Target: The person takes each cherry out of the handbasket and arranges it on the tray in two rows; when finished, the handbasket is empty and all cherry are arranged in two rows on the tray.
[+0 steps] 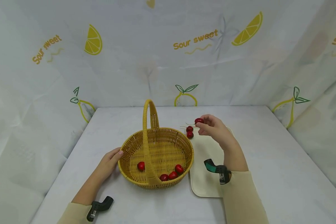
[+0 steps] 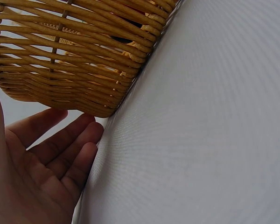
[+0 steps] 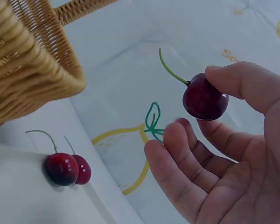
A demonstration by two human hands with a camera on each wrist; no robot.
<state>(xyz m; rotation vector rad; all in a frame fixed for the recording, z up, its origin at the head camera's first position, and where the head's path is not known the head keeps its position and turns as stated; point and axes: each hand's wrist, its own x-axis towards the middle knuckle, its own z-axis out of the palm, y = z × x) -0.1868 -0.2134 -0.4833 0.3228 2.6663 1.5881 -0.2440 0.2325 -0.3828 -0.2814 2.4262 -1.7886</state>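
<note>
A deep red cherry (image 3: 204,98) with a green stem is pinched between thumb and forefinger of my right hand (image 1: 217,130), raised over the far end of a cream tray (image 1: 207,186). The other fingers of that hand are loosely bent. Below it, two stemmed cherries (image 3: 63,169) lie at the tray's far left corner. To the left stands a yellow wicker basket (image 1: 168,146) with a tall arched handle and several cherries (image 1: 173,175) inside. My left hand (image 1: 107,163) holds the basket's left side, thumb at the rim, fingertips (image 2: 91,133) against its lower wall.
White cloth covers the table (image 1: 274,149). Behind it hangs a white curtain (image 1: 123,74) printed with lemons and lettering. The basket's right side overlaps the tray's left edge in the head view, and its handle (image 1: 145,133) arches high above the bowl.
</note>
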